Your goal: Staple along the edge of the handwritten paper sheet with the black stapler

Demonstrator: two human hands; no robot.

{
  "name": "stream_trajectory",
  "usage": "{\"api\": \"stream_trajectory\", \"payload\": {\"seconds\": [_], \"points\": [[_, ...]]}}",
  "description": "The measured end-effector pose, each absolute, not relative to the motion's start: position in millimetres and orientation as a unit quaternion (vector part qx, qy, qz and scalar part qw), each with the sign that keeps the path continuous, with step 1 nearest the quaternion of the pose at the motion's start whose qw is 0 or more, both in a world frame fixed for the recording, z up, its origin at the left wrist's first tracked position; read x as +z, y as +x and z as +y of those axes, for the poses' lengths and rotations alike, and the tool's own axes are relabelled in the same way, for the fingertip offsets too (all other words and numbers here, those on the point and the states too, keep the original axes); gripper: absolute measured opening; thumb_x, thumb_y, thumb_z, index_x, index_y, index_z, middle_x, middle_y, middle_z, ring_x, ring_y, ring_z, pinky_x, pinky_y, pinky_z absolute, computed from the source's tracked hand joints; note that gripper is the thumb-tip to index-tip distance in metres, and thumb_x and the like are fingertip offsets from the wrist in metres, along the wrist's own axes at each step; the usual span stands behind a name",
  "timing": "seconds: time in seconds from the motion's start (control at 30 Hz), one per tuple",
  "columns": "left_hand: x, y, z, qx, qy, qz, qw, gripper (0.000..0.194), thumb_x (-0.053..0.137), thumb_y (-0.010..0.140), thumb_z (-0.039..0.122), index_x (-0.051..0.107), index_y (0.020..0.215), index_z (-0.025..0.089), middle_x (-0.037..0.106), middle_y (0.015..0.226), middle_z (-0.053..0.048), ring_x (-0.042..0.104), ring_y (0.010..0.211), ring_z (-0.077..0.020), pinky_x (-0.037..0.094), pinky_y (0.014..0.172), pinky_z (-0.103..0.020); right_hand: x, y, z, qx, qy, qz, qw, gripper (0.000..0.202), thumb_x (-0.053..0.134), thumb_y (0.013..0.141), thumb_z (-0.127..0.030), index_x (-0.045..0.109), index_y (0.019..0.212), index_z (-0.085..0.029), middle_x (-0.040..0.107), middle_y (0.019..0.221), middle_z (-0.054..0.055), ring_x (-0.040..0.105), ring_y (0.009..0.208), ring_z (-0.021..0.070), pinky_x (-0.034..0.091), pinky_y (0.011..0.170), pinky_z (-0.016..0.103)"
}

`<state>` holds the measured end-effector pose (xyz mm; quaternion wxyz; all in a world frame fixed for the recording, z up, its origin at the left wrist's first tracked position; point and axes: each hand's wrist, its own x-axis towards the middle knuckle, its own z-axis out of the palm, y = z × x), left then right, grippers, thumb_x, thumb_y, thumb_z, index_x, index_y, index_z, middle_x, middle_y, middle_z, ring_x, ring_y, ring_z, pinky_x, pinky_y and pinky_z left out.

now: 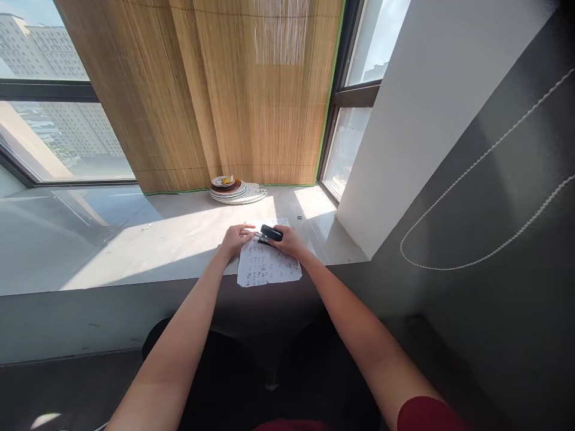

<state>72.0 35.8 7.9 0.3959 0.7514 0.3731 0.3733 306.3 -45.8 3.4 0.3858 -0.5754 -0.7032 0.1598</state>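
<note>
A black stapler [271, 233] is in my right hand [288, 240], its top arm lifted away from the lower part. My left hand [237, 239] is at the stapler's front end, thumb and forefinger drawn together by its silver metal part; what they pinch, if anything, is too small to make out. Beneath both hands lies a white sheet of paper [268, 267] with rows of dark handwriting. Its near edge hangs over the front of the window sill [188, 233].
Farther back on the sill stands a stack of plates [231, 190], before a bamboo blind [233, 102]. A tiny greenish piece [299, 217] lies right of the paper. A white pillar [381, 131] rises at the right, and a beaded cord [444, 269] hangs beside the dark wall.
</note>
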Motion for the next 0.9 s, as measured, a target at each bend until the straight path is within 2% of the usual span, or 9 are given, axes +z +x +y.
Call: {"api": "stream_trajectory", "payload": {"seconds": [0.2, 0.3, 0.37, 0.47, 0.6, 0.73, 0.9], "points": [[15, 74, 31, 0.339, 0.768, 0.293, 0.458, 0.064, 0.088, 0.075, 0.040, 0.074, 0.131, 0.013, 0.079, 0.125, -0.021, 0.078, 0.115, -0.0388, 0.063, 0.101, -0.053, 14, 300, -35, 0.142, -0.591, -0.715, 0.347, 0.017, 0.080, 0.086, -0.032, 0.075, 0.099, -0.023, 0.078, 0.094, 0.004, 0.069, 0.090, 0.0241, 0.047, 0.078, 0.030], [16, 73, 31, 0.335, 0.756, 0.283, 0.486, 0.059, 0.080, 0.081, 0.038, 0.074, 0.134, 0.013, 0.078, 0.129, -0.020, 0.077, 0.117, -0.0374, 0.061, 0.103, -0.053, 14, 297, -35, 0.131, -0.598, -0.715, 0.338, 0.019, 0.079, 0.086, -0.035, 0.075, 0.100, -0.022, 0.078, 0.094, 0.004, 0.069, 0.089, 0.0236, 0.046, 0.077, 0.030], [13, 73, 34, 0.341, 0.757, 0.292, 0.476, 0.052, 0.074, 0.084, 0.037, 0.075, 0.131, 0.014, 0.080, 0.124, -0.018, 0.078, 0.115, -0.0360, 0.059, 0.105, -0.053, 12, 295, -35, 0.124, -0.600, -0.714, 0.338, 0.019, 0.080, 0.086, -0.036, 0.074, 0.098, -0.022, 0.078, 0.094, 0.004, 0.069, 0.088, 0.0230, 0.047, 0.078, 0.030], [7, 75, 37, 0.349, 0.776, 0.344, 0.396, 0.039, 0.068, 0.086, 0.034, 0.079, 0.119, 0.017, 0.083, 0.113, -0.013, 0.077, 0.113, -0.0338, 0.058, 0.106, -0.050, 9, 297, -37, 0.115, -0.587, -0.715, 0.363, 0.022, 0.081, 0.086, -0.039, 0.074, 0.101, -0.024, 0.080, 0.100, 0.004, 0.071, 0.092, 0.0236, 0.049, 0.082, 0.031], [2, 80, 34, 0.313, 0.828, 0.383, 0.263, 0.023, 0.067, 0.088, 0.028, 0.083, 0.103, 0.027, 0.081, 0.123, -0.007, 0.068, 0.126, -0.0352, 0.052, 0.112, -0.050, 8, 324, -44, 0.100, -0.569, -0.706, 0.409, 0.032, 0.083, 0.085, -0.038, 0.077, 0.113, -0.026, 0.081, 0.111, 0.006, 0.074, 0.102, 0.0274, 0.053, 0.089, 0.035], [3, 83, 25, 0.251, 0.871, 0.389, 0.164, 0.027, 0.058, 0.097, 0.023, 0.083, 0.105, 0.028, 0.077, 0.129, -0.009, 0.060, 0.133, -0.0404, 0.041, 0.117, -0.064, 4, 383, -56, 0.066, -0.615, -0.646, 0.448, 0.035, 0.082, 0.084, -0.032, 0.078, 0.117, -0.022, 0.082, 0.116, 0.009, 0.075, 0.108, 0.0306, 0.054, 0.099, 0.042], [15, 100, 25, 0.227, 0.904, 0.348, 0.100, 0.022, 0.062, 0.097, 0.024, 0.082, 0.107, 0.029, 0.072, 0.133, -0.011, 0.058, 0.135, -0.0404, 0.034, 0.123, -0.066, -3, 430, -57, 0.018, -0.628, -0.655, 0.420, 0.033, 0.078, 0.087, -0.030, 0.079, 0.119, -0.023, 0.081, 0.119, 0.009, 0.074, 0.112, 0.0314, 0.055, 0.103, 0.045]]}}
